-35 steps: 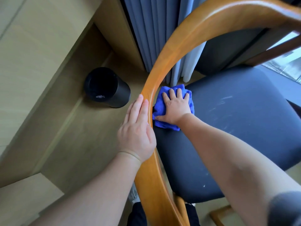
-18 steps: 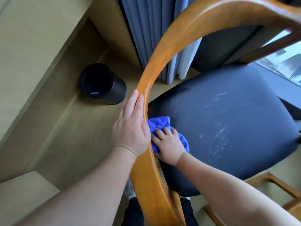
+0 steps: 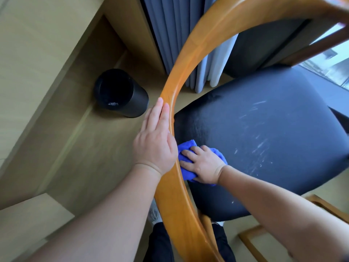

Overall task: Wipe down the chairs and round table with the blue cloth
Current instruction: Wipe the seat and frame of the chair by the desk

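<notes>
A chair with a curved orange wooden backrest (image 3: 190, 59) and a dark padded seat (image 3: 264, 140) fills the view from above. My left hand (image 3: 154, 142) rests on the outer side of the backrest with its fingers straight. My right hand (image 3: 204, 163) presses the blue cloth (image 3: 186, 148) flat on the seat's near left part, right beside the backrest. Pale streaks mark the seat to the right of the cloth. No round table is in sight.
A black round bin (image 3: 120, 91) stands on the wooden floor left of the chair, against a pale wood wall panel (image 3: 34, 59). Grey curtains (image 3: 170, 31) hang behind. A window (image 3: 328, 63) lies at the right. My legs (image 3: 164, 242) stand under the backrest.
My right hand has slid the cloth from the far left part of the seat toward me, then shifted it slightly sideways. My left hand stays on the backrest.
</notes>
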`<move>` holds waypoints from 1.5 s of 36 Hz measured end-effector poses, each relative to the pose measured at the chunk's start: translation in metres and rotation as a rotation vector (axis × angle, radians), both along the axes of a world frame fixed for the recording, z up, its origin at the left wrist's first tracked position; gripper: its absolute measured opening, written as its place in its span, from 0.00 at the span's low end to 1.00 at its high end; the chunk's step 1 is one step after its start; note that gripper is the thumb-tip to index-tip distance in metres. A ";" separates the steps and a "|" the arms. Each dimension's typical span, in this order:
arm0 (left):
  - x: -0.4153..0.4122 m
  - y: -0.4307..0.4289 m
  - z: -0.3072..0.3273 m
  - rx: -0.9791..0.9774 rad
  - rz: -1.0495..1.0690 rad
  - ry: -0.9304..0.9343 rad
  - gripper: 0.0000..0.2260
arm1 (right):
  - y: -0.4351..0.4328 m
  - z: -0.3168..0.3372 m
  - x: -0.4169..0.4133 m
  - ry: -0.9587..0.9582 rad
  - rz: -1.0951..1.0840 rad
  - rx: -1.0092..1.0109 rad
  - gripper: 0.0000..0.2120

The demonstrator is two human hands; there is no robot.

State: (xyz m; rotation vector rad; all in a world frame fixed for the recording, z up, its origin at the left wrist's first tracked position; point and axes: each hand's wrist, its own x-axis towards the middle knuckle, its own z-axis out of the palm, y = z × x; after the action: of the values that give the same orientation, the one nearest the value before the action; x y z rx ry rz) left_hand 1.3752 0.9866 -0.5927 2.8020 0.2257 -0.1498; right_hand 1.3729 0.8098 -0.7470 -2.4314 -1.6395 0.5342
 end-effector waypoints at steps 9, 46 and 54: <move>0.001 -0.002 0.001 0.036 -0.003 0.020 0.27 | -0.025 0.001 0.118 -0.145 -0.453 -0.028 0.28; 0.004 -0.002 0.005 0.032 -0.326 -0.031 0.16 | -0.009 0.007 0.059 0.003 -0.816 -0.113 0.24; 0.004 -0.002 0.004 0.034 -0.318 -0.059 0.14 | -0.040 0.011 -0.099 0.099 -0.485 -0.043 0.27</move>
State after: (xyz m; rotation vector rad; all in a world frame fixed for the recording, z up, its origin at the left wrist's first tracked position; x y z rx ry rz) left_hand 1.3787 0.9847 -0.5890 2.8524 -0.2347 -0.1368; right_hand 1.2734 0.7702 -0.7358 -2.6515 -0.9540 0.5969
